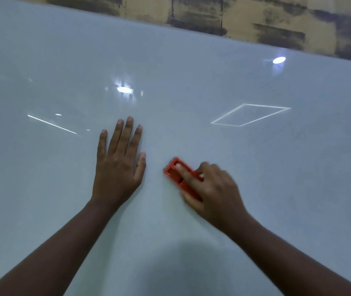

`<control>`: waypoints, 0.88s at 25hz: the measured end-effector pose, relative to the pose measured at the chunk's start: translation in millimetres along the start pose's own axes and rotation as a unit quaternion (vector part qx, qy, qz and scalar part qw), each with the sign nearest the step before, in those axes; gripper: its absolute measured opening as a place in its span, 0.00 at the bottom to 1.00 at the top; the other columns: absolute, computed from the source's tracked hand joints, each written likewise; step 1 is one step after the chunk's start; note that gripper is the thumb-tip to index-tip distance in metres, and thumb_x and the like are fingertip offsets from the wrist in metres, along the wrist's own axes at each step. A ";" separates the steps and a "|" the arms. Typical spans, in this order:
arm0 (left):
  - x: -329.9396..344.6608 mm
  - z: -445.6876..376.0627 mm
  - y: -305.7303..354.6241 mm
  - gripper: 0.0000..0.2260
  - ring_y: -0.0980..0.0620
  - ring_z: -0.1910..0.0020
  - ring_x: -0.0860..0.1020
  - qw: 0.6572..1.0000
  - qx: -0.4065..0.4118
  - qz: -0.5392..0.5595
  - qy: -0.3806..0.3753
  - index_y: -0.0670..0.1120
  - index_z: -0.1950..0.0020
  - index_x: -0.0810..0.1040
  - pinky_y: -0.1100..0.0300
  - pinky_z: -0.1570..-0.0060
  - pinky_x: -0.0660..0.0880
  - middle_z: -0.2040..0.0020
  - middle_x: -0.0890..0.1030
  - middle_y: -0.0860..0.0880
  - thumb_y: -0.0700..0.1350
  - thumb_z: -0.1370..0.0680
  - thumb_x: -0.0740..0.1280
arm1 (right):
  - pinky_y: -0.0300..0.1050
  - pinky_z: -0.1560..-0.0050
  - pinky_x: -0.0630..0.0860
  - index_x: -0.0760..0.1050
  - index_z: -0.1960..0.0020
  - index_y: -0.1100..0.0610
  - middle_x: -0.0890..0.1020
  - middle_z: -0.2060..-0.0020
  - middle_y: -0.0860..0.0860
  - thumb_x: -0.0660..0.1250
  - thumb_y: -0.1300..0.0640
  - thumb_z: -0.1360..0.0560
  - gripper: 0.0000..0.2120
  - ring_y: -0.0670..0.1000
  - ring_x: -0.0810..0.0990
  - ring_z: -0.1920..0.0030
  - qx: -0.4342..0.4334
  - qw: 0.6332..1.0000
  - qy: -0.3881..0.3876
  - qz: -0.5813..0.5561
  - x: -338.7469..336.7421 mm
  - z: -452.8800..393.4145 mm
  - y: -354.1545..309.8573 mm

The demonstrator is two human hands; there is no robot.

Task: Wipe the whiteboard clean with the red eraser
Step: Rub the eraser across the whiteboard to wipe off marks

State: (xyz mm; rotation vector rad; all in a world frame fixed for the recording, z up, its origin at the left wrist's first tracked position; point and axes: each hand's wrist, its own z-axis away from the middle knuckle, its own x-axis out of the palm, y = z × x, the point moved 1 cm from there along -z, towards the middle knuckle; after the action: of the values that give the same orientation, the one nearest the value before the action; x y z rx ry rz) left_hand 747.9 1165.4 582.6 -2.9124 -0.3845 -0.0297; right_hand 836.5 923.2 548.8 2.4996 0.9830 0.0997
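Gripping the red eraser [179,174] against the whiteboard [191,82], the right hand [215,189] wipes just right of the left hand [119,165], spread flat, apparently bracing the person; faint marks remain farther right

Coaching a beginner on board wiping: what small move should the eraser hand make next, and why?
Probably slide the red eraser up and rightward: the right hand grips it on the whiteboard, and faint smudges show there.

Likely classroom or office: large glossy whiteboard [170,82], patterned wall [255,18] behind.
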 end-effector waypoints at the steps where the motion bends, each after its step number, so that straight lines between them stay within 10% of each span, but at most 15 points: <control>1: -1.0 5.1 0.5 0.28 0.42 0.14 0.54 1.000 0.001 0.002 -0.001 0.42 0.15 0.59 0.35 0.18 0.54 0.14 0.56 0.41 0.49 0.14 0.58 | 0.52 0.64 0.76 0.77 0.27 0.48 0.77 0.55 0.56 0.67 0.44 0.23 0.25 0.60 0.77 0.59 0.034 0.999 0.012 0.002 -2.1 -6.0 17.1; 8: -3.9 32.4 6.8 0.28 0.42 0.14 0.55 1.000 -0.003 0.001 -0.007 0.42 0.15 0.60 0.35 0.18 0.55 0.14 0.57 0.41 0.48 0.14 0.59 | 0.47 0.62 0.74 0.73 0.23 0.47 0.70 0.54 0.50 0.70 0.44 0.20 0.27 0.52 0.72 0.55 0.242 0.969 0.032 -0.043 -12.6 -18.1 62.0; 18: -10.8 75.4 16.6 0.29 0.41 0.14 0.52 0.998 -0.011 0.021 -0.053 0.42 0.14 0.57 0.35 0.18 0.52 0.14 0.54 0.40 0.49 0.14 0.59 | 0.52 0.59 0.73 0.73 0.25 0.46 0.77 0.49 0.56 0.72 0.47 0.23 0.28 0.59 0.75 0.56 -0.030 0.993 -0.115 -0.022 -4.5 76.6 -50.2; 22: -15.3 102.8 20.0 0.29 0.40 0.14 0.53 0.998 -0.008 0.028 -0.061 0.42 0.14 0.58 0.35 0.18 0.52 0.14 0.55 0.40 0.49 0.14 0.59 | 0.57 0.60 0.77 0.67 0.21 0.46 0.79 0.50 0.58 0.70 0.46 0.23 0.32 0.63 0.77 0.56 0.113 0.991 -0.072 0.002 -12.7 68.3 0.2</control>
State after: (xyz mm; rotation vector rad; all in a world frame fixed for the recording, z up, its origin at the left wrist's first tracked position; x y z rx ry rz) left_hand 737.6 1163.4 477.3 -2.9468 -0.3242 0.1550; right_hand 842.6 888.6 488.8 2.6681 0.9768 -0.2001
